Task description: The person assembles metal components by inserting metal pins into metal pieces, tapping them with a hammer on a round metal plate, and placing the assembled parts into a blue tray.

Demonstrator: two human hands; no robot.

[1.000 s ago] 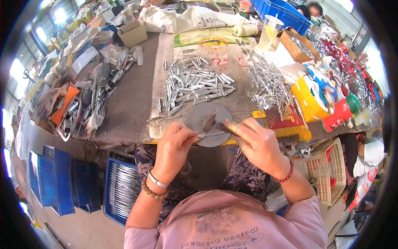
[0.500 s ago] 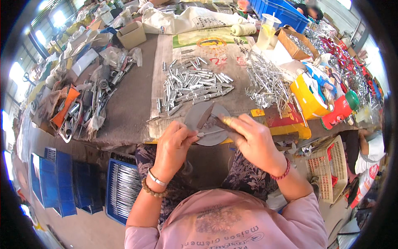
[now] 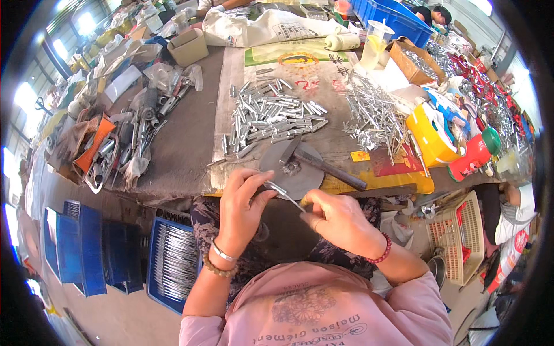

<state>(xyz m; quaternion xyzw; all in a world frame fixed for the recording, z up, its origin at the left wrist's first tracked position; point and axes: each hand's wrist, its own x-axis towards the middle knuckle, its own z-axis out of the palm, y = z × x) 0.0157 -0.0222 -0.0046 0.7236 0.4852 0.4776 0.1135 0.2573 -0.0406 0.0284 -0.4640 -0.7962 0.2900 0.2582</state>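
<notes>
While the left hand (image 3: 245, 199) and right hand (image 3: 340, 220), slightly apart, pinch opposite ends of a rod (image 3: 278, 189) at the frame's centre, a hammer (image 3: 333, 170) lies across the disc (image 3: 304, 183), covering part of it. Tubes (image 3: 277, 117) crowd upper centre, pins (image 3: 374, 109) upper right, a tray (image 3: 164, 301) lower left.

Table (image 3: 193, 118): brown, middle under printed sack (image 3: 332, 63)
Near edge: grey disc (image 3: 301, 182)
Near edge, left: piled tubular parts (image 3: 149, 115), apparently metal

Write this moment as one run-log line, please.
left grip: at metal rod, left end; right grip: pinching right end; hammer: head on grey disc
</notes>
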